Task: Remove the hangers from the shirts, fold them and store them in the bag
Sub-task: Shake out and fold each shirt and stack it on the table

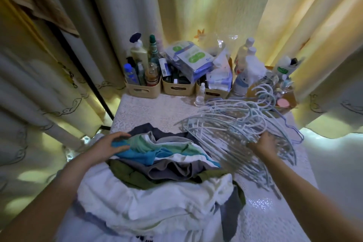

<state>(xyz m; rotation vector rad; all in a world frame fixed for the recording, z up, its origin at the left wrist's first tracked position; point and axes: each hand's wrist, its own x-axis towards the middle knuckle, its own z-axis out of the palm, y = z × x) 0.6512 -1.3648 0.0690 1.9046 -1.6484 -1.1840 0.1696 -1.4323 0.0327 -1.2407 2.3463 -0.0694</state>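
Note:
A heap of shirts (169, 165) in white, teal, green, grey and dark blue lies on the table in front of me. My left hand (110, 146) rests on the far left of the heap, its fingers curled over a teal shirt (137, 156). To the right lies a fanned bundle of several pale blue hangers (231, 124). My right hand (264, 144) is at the bundle's near right side, fingers among the hanger bars. No bag is in view.
The table (149, 110) has a white lace cover. At its back stand beige bins (143, 89) full of bottles and packets, with more bottles (245, 59) to the right. Curtains (64, 59) hang close on both sides.

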